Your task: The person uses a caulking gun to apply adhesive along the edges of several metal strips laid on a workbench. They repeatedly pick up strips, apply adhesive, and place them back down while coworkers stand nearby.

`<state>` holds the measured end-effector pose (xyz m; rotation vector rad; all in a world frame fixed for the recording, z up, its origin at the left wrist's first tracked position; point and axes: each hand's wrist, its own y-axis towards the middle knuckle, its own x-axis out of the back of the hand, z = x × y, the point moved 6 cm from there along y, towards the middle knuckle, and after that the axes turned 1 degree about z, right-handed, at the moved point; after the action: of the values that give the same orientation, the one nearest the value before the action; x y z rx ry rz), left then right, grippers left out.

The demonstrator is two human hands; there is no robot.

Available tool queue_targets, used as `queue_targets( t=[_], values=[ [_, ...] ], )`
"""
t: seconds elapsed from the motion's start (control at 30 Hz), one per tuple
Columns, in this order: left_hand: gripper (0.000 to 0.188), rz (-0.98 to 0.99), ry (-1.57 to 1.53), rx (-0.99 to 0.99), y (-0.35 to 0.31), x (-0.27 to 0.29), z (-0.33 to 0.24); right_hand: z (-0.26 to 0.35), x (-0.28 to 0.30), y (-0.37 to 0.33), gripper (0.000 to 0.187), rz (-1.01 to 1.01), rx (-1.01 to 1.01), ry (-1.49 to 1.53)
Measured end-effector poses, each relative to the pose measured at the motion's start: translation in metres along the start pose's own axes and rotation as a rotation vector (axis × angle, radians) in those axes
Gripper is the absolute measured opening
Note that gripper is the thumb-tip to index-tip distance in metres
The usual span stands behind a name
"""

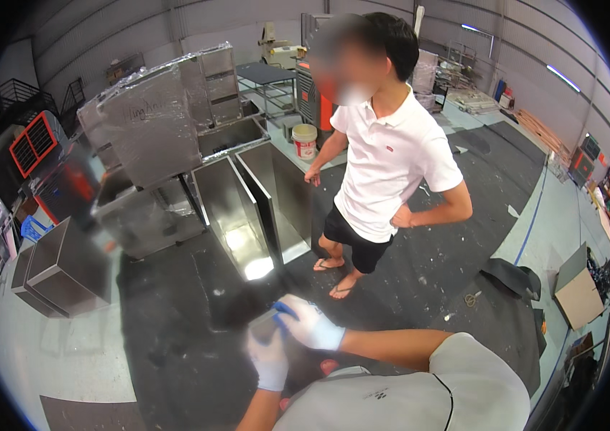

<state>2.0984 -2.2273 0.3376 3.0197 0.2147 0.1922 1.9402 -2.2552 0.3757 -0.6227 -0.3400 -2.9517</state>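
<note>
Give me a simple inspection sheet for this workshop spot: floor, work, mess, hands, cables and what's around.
Surface: dark floor covering, with pale specks.
Job's things: small grey object between the hands; its kind is unclear.
Clutter: scissors and a crumpled dark sheet at the right.
Grippers: two gloved hands; the left hand holds the object, the right hand has its fingers at it, grip unclear.
Cables: nothing seen for certain.
Surroundings: person in a white shirt standing ahead; open metal boxes and wrapped metal cabinets beyond.
</note>
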Motion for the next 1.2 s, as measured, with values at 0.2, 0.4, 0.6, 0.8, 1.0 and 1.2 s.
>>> queue_targets(
  t=[0.2, 0.4, 0.6, 0.8, 1.0, 1.2],
  values=[
    [0.032, 0.103, -0.056, -0.062, -0.005, 0.01, -0.007, 0.019, 0.013, -0.001, 0.028, 0.153, 0.143, 0.009],
    [0.047, 0.073, -0.217, -0.138, -0.017, 0.012, -0.018, 0.036, 0.021, -0.019, 0.03, 0.085, 0.062, 0.022],
    [0.048, 0.151, -0.177, -0.156, -0.018, 0.005, -0.019, 0.059, 0.036, -0.019, 0.043, 0.074, 0.225, -0.11],
    [0.042, 0.218, 0.02, -0.204, -0.018, -0.013, -0.034, 0.046, 0.028, -0.011, 0.037, 0.297, 0.12, -0.177],
    [0.029, 0.28, 0.062, -0.359, -0.021, -0.017, -0.049, 0.052, 0.042, -0.026, 0.031, 0.142, 0.388, -0.322],
    [0.032, 0.26, 0.003, -0.124, -0.031, -0.017, -0.031, 0.07, 0.052, -0.025, 0.033, 0.274, 0.255, -0.229]
  ],
)
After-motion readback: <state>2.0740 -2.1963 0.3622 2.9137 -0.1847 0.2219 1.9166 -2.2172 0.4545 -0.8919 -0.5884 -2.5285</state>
